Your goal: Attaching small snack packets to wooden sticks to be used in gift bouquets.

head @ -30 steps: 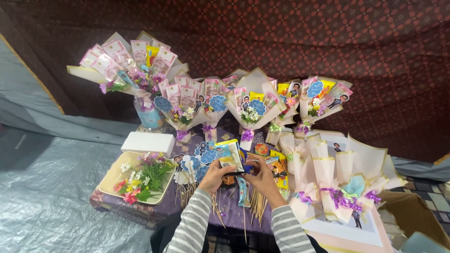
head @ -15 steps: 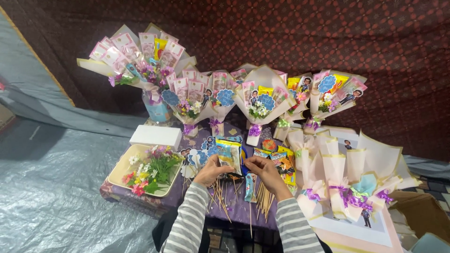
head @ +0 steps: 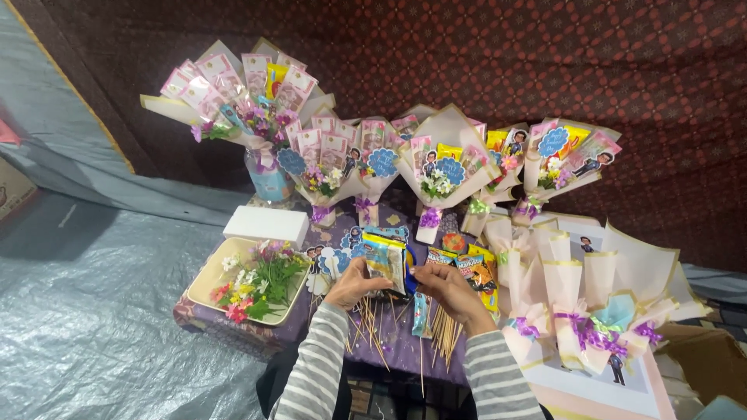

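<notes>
Two hands meet over the table (head: 405,354): the left hand (head: 352,284) pinches an upright snack packet (head: 385,262), its long axis vertical, while the right hand (head: 447,289) pinches its lower right edge, equally near.

Snack packet (head: 385,260): glossy plastic foil. Skewers (head: 372,323): bare pale wood, matt. Bouquet wraps (head: 572,284): smooth matt paper w/ satin ribbon. Floor tarp (head: 93,311): crinkled plastic sheet.

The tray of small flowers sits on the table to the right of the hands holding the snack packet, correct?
Not quite. The head view shows the tray of small flowers to the left of the hands, left hand and right hand, which hold the snack packet.
</notes>
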